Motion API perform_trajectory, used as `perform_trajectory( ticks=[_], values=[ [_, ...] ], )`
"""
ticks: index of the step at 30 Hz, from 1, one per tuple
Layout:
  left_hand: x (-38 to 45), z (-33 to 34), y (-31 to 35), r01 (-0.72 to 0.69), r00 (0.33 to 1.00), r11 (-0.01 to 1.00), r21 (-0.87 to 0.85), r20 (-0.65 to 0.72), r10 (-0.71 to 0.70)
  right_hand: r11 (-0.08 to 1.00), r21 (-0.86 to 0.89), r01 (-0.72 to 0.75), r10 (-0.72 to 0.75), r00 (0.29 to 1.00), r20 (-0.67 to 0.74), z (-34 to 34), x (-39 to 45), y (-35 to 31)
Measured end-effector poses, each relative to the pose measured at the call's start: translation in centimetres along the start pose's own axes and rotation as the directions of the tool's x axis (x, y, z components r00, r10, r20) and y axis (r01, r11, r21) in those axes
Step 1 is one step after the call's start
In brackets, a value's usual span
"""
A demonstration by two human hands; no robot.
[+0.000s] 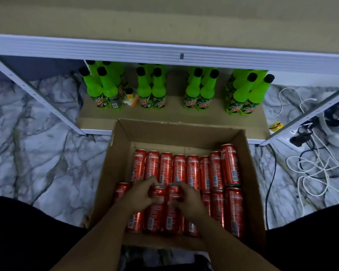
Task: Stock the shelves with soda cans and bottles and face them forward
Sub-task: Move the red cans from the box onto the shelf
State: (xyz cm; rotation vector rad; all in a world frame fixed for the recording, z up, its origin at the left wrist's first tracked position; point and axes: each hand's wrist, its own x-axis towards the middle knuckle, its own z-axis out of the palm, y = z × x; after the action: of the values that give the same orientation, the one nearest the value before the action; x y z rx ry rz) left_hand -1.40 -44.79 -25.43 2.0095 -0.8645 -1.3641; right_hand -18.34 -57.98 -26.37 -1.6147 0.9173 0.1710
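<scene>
An open cardboard box [121, 153] on the floor holds several red soda cans [192, 171] lying in two rows. My left hand [140, 194] grips one red can [157, 193] in the near row. Right beside it, my right hand [188, 198] grips the neighbouring red can [175, 192]. Beyond the box, the lowest shelf [174, 114] carries several green soda bottles [153, 90] standing upright in groups, labels toward me. A higher shelf board [164, 18] fills the top of the view.
A small yellow-and-white item [130, 97] sits between the bottle groups on the left. White shelf uprights [35, 94] slant down on both sides. Tangled white and black cables [309, 169] lie on the marble floor to the right. My dark-clad knees flank the box.
</scene>
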Motion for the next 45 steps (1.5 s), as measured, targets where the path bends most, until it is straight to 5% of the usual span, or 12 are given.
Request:
perform_trajectory(
  ticks=[5,13,24,33,37,42,45],
  values=[
    [1.0,-0.8,1.4,0.002,0.995,0.979,-0.203,-0.095,-0.022,0.999,0.036,0.036,-0.037,0.999,0.017,-2.1,0.7,-1.8],
    [1.8,-4.8,9.4,-0.062,0.983,0.974,-0.218,-0.182,0.022,0.992,0.095,0.078,-0.077,0.997,-0.014,-7.9,0.6,-8.3],
    [-9.5,-14.2,35.8,-0.370,0.895,0.926,-0.074,-0.295,0.335,0.935,-0.020,0.353,-0.349,0.912,-0.213,-22.9,-13.0,-30.7],
    [-21.8,-20.7,59.6,-0.516,0.810,0.856,0.039,-0.304,0.502,0.841,-0.171,0.513,-0.539,0.771,-0.339,-36.2,-28.8,-50.3],
    [-25.8,-22.3,69.1,-0.600,0.732,0.793,0.105,-0.329,0.597,0.798,-0.264,0.542,-0.602,0.696,-0.392,-41.8,-34.7,-57.0],
    [-28.9,-23.0,79.2,-0.733,0.533,0.630,0.256,-0.359,0.766,0.752,-0.348,0.560,-0.656,0.583,-0.480,-47.9,-40.4,-62.9],
    [-29.9,-23.5,84.4,-0.767,0.492,0.589,0.255,-0.354,0.795,0.729,-0.369,0.577,-0.678,0.528,-0.512,-51.3,-42.6,-65.8]
  ],
)
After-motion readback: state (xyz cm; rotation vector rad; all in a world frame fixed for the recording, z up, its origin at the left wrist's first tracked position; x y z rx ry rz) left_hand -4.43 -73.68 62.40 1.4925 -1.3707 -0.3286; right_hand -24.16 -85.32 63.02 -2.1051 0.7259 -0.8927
